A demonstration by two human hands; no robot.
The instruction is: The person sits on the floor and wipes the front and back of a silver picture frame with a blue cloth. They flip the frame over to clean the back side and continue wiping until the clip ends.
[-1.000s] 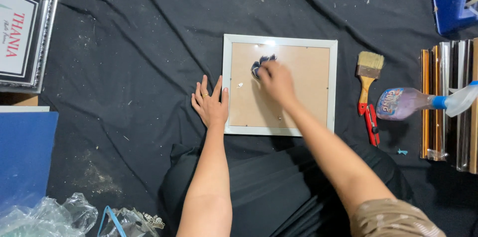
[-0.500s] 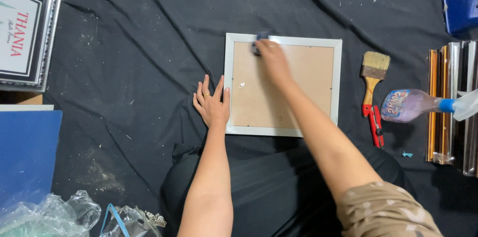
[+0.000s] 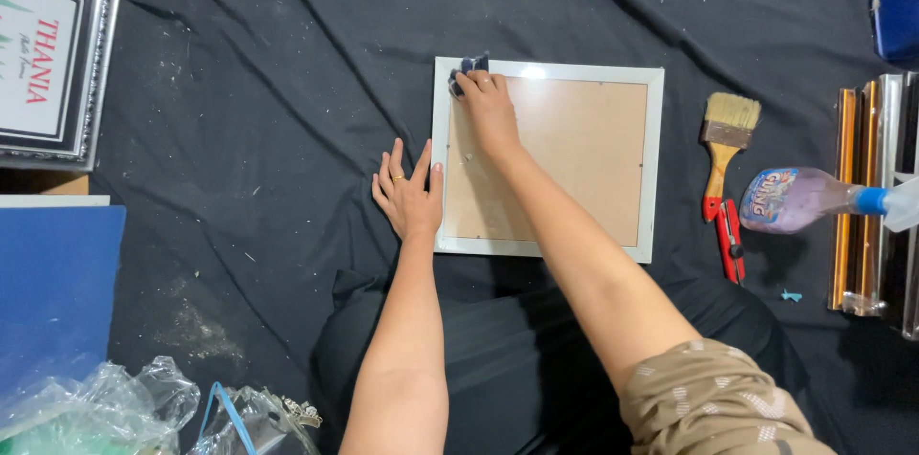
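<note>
While the left hand [image 3: 410, 195] lies flat and open, steadying the white picture frame [image 3: 654, 160], the right hand [image 3: 486, 109] presses a dark cloth [image 3: 469, 66] pinched under its fingers into the top-left corner, a wiping step that next calls for strokes along the rim.

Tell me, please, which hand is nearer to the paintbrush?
Right. The right hand presses a dark cloth on the frame's top-left corner; the left hand lies farther from the paintbrush.
</note>
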